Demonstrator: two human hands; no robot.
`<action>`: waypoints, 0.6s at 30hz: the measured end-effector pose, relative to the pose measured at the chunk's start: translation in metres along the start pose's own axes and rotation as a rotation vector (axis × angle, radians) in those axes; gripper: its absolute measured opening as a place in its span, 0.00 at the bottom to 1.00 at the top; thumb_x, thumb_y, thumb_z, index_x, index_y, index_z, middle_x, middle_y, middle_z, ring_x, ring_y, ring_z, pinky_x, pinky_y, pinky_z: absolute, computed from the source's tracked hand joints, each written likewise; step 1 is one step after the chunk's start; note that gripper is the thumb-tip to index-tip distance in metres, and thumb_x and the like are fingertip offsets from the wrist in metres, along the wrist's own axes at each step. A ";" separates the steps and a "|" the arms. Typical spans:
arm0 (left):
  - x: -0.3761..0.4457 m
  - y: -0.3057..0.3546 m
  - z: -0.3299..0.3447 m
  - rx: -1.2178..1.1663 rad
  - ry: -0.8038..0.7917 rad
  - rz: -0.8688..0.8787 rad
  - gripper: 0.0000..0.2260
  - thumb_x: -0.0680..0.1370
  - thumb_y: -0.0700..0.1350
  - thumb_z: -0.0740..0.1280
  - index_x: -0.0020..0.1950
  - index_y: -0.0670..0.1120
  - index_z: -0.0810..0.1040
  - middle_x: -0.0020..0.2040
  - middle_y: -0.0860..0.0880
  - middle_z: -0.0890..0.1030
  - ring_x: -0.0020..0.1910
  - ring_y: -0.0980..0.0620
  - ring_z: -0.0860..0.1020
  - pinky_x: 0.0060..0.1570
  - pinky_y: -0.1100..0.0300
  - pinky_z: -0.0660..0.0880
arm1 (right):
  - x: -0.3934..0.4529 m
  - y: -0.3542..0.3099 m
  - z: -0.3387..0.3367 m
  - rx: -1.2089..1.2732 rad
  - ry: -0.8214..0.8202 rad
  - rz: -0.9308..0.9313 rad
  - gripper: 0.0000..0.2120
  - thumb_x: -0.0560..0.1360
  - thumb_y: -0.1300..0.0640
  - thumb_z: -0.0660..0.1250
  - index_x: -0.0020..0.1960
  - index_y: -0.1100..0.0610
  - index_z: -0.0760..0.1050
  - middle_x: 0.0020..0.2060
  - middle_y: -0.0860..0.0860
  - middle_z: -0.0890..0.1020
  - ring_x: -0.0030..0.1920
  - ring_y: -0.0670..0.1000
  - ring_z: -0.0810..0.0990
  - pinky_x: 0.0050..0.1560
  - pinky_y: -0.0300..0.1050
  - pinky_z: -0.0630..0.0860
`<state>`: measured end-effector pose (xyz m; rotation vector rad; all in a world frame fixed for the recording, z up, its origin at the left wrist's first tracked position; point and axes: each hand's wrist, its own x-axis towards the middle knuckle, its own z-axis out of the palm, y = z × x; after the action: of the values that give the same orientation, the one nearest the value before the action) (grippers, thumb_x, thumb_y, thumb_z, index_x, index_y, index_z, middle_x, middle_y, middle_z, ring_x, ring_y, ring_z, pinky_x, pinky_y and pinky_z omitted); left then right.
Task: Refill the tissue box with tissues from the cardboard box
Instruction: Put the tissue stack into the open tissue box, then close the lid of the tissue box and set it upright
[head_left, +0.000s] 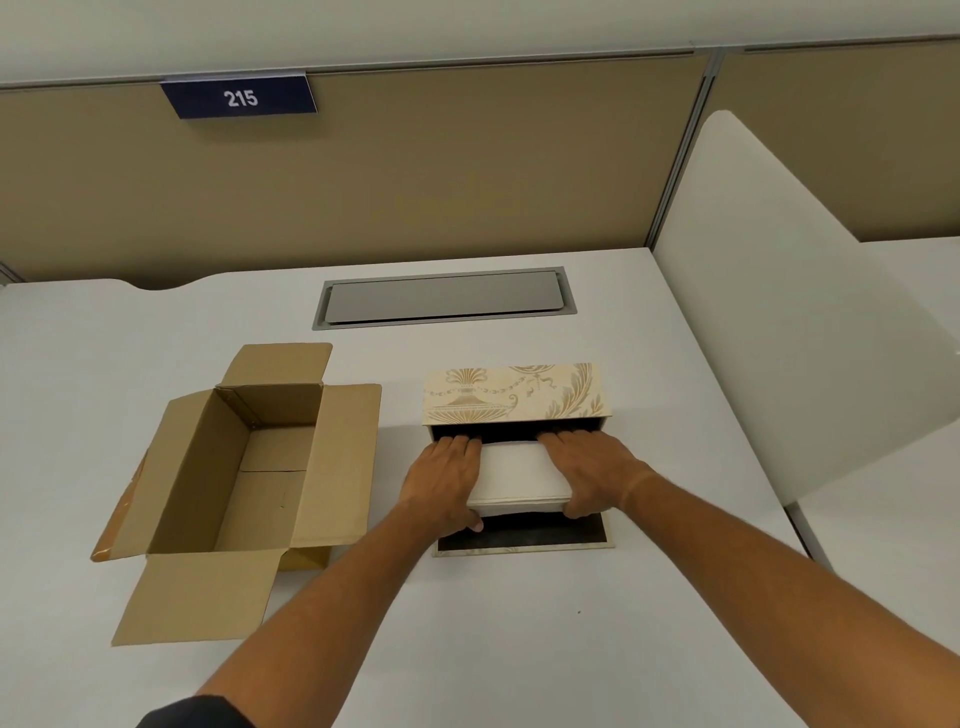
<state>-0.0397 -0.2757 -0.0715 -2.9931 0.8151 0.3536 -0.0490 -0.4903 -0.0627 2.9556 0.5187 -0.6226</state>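
Both hands, left hand (445, 480) and right hand (589, 474), fingers (460, 446) pressed together, grip a tissue stack (517, 475) at the open tissue box (514, 396), beside an empty cardboard box (249, 467).

Single head-worn wide-angle view, looking forward and down over the white desk (519, 649); sitting close above the two forearms reaching in from the bottom edge; facing the tan partition (467, 171) at the desk's far side; edges bending from lens distortion; no second view sharing anything.
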 end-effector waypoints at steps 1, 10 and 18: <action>0.000 0.000 0.000 -0.005 0.001 -0.001 0.47 0.62 0.59 0.77 0.72 0.42 0.59 0.67 0.44 0.70 0.63 0.45 0.70 0.66 0.54 0.67 | 0.000 0.000 0.000 -0.002 0.000 -0.002 0.50 0.65 0.46 0.77 0.76 0.58 0.52 0.67 0.56 0.72 0.63 0.56 0.74 0.63 0.51 0.74; -0.022 -0.001 -0.011 -0.156 0.218 0.066 0.44 0.67 0.64 0.70 0.75 0.44 0.61 0.74 0.47 0.65 0.72 0.47 0.65 0.69 0.54 0.66 | -0.026 0.000 -0.004 0.142 0.283 -0.056 0.48 0.67 0.30 0.63 0.77 0.56 0.54 0.74 0.53 0.65 0.70 0.55 0.69 0.65 0.53 0.73; -0.014 -0.020 -0.038 -0.463 0.616 -0.046 0.08 0.74 0.45 0.68 0.50 0.42 0.78 0.45 0.46 0.81 0.42 0.50 0.78 0.41 0.55 0.79 | -0.035 0.017 -0.024 0.302 0.793 0.015 0.14 0.74 0.49 0.61 0.45 0.57 0.80 0.40 0.52 0.84 0.38 0.51 0.81 0.34 0.37 0.73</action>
<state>-0.0327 -0.2544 -0.0319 -3.6048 0.7651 -0.4816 -0.0638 -0.5137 -0.0261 3.4037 0.4677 0.5701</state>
